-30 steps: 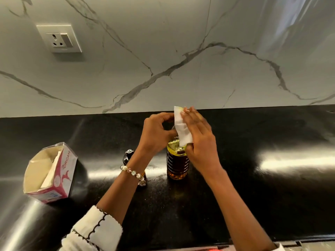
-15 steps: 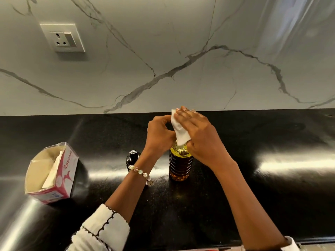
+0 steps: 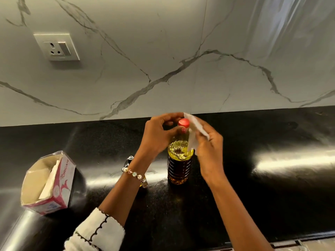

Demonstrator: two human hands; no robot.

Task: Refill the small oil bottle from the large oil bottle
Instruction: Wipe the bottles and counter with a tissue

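The large oil bottle [image 3: 178,163] stands upright on the black counter [image 3: 272,187], ribbed, with amber oil inside and a red cap [image 3: 183,122] on top. My left hand [image 3: 159,134] pinches the bottle's neck just under the cap with thumb and fingers. My right hand [image 3: 208,147] holds a white tissue [image 3: 196,131] against the right side of the neck and shoulder. The small oil bottle [image 3: 129,160] is dark and stands behind my left wrist; only its top shows.
An open pink and white tissue box [image 3: 47,183] sits at the left of the counter. A marble backsplash with a wall socket [image 3: 57,47] rises behind. The counter's front edge runs along the bottom right.
My right hand has slid the tissue off the top and down the right side of the neck, baring the red cap. My left hand stays at the neck.
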